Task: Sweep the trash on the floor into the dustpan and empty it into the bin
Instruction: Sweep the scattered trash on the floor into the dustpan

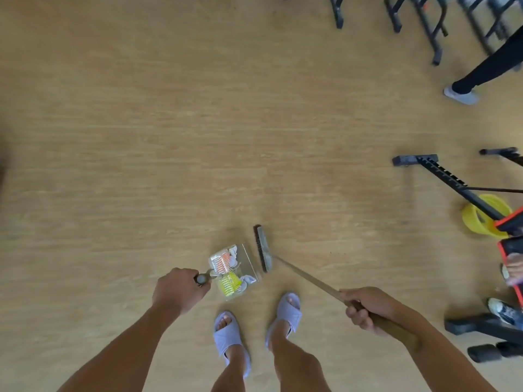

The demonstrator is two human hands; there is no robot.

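A metal dustpan rests on the wooden floor just ahead of my feet. Inside it lie an orange comb-like piece, a yellow one and crumpled white paper. My left hand grips the dustpan's upright handle. The broom head stands on the floor right at the pan's open right edge. Its wooden stick runs back to my right hand, which is closed around it.
Black metal stands fill the far right, and another black frame lies at mid right with a yellow ring beside it. A person's leg and grey shoe stand at the upper right. Dark weights sit at lower right. No bin is visible.
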